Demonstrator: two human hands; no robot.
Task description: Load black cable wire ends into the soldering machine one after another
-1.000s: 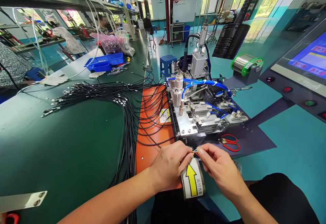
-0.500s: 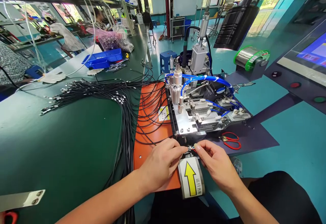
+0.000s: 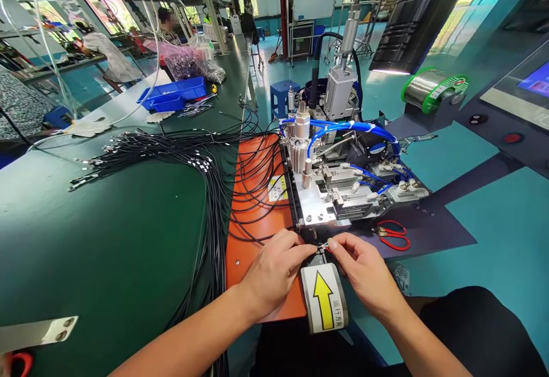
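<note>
Thin coloured wires (image 3: 326, 246) show between my two hands, at the front edge of the metal machine (image 3: 347, 194). My left hand (image 3: 274, 271) pinches the cable end by the wires, over the orange plate (image 3: 257, 219). On the other side, my right hand (image 3: 364, 271) has thumb and forefinger closed on the wire tips. Just below my fingers is a white label with a yellow arrow (image 3: 323, 300). Black cables (image 3: 212, 217) run in a thick bundle to the left of the plate.
Red-handled scissors (image 3: 394, 235) lie right of the machine. A solder spool (image 3: 433, 90) and a control panel (image 3: 510, 119) are at the right. Blue trays (image 3: 175, 94) stand on the green table (image 3: 128, 251). People sit at the far left.
The view has shifted slightly, so the machine and spool appear a little further right. Both hands stay at the wires with hardly any movement.
</note>
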